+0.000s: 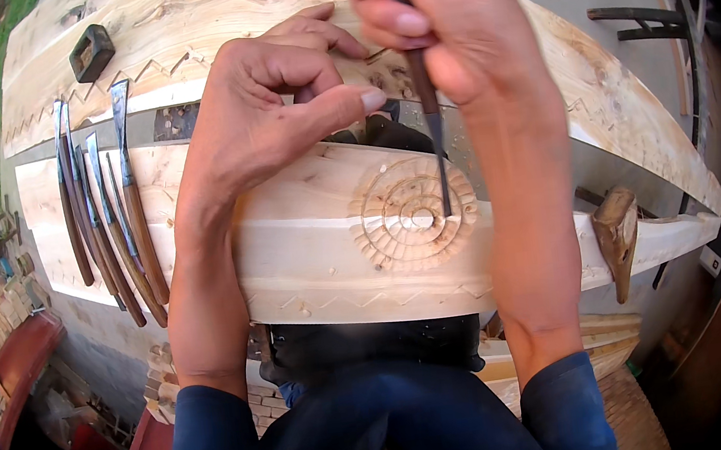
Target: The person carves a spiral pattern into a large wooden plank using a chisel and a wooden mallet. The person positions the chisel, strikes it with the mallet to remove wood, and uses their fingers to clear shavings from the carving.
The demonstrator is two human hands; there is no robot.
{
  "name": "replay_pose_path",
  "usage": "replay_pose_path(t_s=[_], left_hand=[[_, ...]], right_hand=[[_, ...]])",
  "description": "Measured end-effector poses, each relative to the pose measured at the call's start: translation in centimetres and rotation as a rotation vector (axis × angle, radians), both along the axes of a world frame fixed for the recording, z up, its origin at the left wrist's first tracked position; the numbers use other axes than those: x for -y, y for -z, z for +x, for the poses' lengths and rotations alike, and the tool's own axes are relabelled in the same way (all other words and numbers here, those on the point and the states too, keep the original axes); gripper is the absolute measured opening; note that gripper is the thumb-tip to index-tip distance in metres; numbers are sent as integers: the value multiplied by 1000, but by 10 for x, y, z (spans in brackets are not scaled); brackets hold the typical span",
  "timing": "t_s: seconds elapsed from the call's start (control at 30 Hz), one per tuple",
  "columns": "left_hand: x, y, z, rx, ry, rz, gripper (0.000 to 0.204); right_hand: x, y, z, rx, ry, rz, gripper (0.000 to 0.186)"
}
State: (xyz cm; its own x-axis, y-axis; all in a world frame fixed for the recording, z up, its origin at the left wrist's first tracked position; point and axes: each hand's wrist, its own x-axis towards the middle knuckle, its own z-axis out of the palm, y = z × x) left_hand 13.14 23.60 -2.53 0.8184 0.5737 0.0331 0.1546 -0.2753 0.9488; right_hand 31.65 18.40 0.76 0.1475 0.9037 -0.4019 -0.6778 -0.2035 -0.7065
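Observation:
My right hand is wrapped round the dark handle of a slim carving chisel, held upright. Its tip meets the right part of a round carved rosette, made of rings with petal-like cuts round its rim. The rosette lies on a long pale wooden board that spans in front of me. My left hand hovers over the board's far edge, to the left of the chisel. Its fingers are loosely bent and apart, the thumb stretched out, and nothing shows in it.
Several wood-handled chisels lie side by side on the board's left part. A wooden mallet rests toward its right end. Beyond is a second wide board with a zigzag line and a small dark hollow block. Wood chips lie about.

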Motion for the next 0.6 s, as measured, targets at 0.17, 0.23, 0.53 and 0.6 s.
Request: replay_pose_path(t_s=[0.17,0.23,0.53,0.6], left_hand=[[7,13,15,193,-67,10,16],[7,13,13,161,-51,62,14],[23,4,26,15,-43,282,6],[32,-1,41,101,-12,197,8]], right_hand=[[67,14,91,24,166,244,24],[86,14,90,38,388,268,26],[107,19,104,-171,441,403,39],[106,21,105,-208,458,396,44]])
